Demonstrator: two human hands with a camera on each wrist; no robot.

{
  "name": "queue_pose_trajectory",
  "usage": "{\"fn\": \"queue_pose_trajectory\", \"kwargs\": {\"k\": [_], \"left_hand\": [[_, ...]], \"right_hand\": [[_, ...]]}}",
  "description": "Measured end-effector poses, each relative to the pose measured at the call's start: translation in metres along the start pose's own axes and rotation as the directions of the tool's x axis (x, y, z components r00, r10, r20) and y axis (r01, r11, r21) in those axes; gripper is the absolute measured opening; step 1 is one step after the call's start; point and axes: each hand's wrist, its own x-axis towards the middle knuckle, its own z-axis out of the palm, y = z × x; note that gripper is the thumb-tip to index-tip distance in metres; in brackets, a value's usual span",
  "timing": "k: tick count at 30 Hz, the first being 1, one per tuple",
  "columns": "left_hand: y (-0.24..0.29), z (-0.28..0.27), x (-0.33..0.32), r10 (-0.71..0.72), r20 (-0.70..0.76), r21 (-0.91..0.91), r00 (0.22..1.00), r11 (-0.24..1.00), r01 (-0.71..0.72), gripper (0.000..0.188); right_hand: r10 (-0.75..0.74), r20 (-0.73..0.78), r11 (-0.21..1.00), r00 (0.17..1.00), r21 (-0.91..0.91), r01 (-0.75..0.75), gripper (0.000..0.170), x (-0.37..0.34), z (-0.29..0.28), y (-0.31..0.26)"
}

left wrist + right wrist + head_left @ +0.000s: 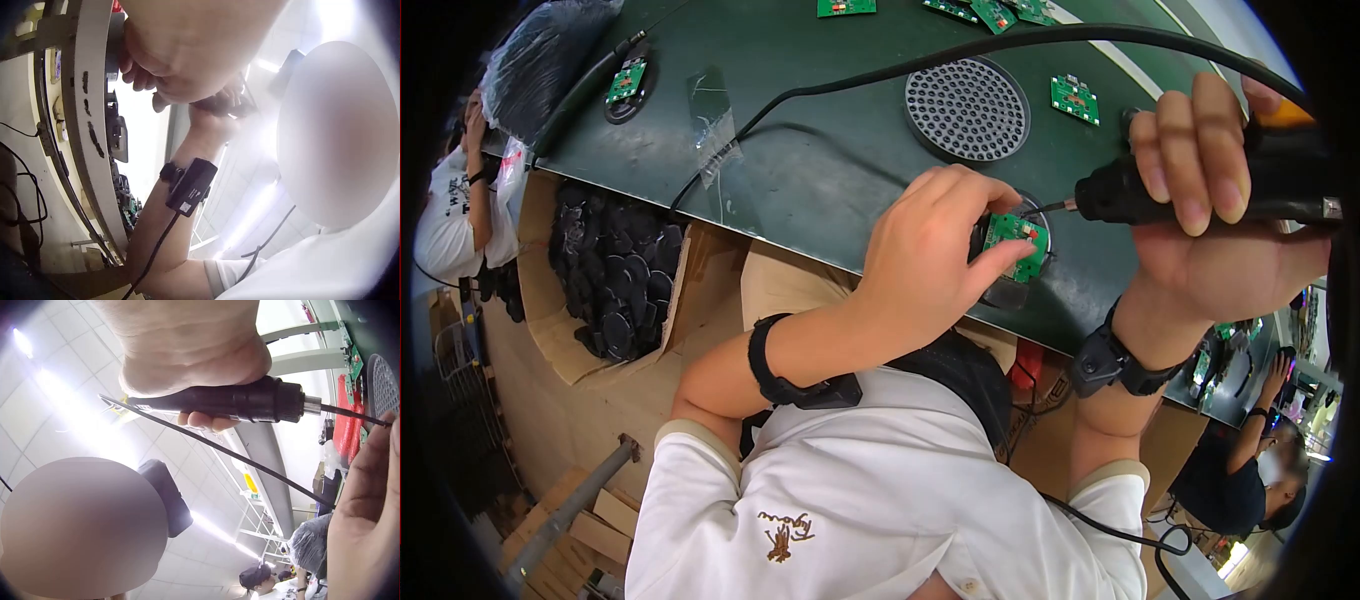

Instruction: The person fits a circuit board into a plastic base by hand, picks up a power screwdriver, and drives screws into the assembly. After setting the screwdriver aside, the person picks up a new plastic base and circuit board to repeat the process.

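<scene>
A black electric screwdriver (1108, 192) is gripped in my right hand (1197, 180), fingers wrapped over its body. Its thin bit points left, the tip right at the upper edge of a small green circuit board (1007, 228). That board sits in a dark round housing (1047, 238) near the table's front edge. My left hand (925, 240) holds the board between thumb and index finger, the fingertip close beside the bit. In the right wrist view the bit (350, 414) reaches the fingers of the left hand (365, 506). The left wrist view hides the board behind the hand.
A grey round tray with many holes (968, 108) lies behind the board. Loose circuit boards (1075, 99) are spread on the green table (830, 135). A black cable (860, 78) arches across it. Below left stands a cardboard box (545, 290) of black round parts. Other people work nearby.
</scene>
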Motion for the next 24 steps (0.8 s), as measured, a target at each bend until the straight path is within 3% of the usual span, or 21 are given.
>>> {"fn": "queue_pose_trajectory", "kwargs": {"k": [5,8,24], "left_hand": [[0.0022,0.0049,0.0059,-0.045,-0.058,-0.090,0.997,0.995,0.039,0.019],[0.0026,0.0033,0.0068,-0.057,-0.053,-0.092,0.997,0.994,0.052,0.014],[-0.0038,0.0056,0.0063,-0.017,-0.096,-0.139,0.995,0.990,0.003,0.012]], "right_hand": [[-0.005,-0.075,1.000,0.997,-0.005,0.004,0.080,-0.0020,0.0069,-0.0022],[-0.018,-0.031,1.000,0.999,-0.004,0.018,0.079,-0.0013,0.0043,-0.0039],[-0.040,0.009,0.999,0.999,-0.018,0.040,0.066,-0.0007,0.0015,-0.0092]]}}
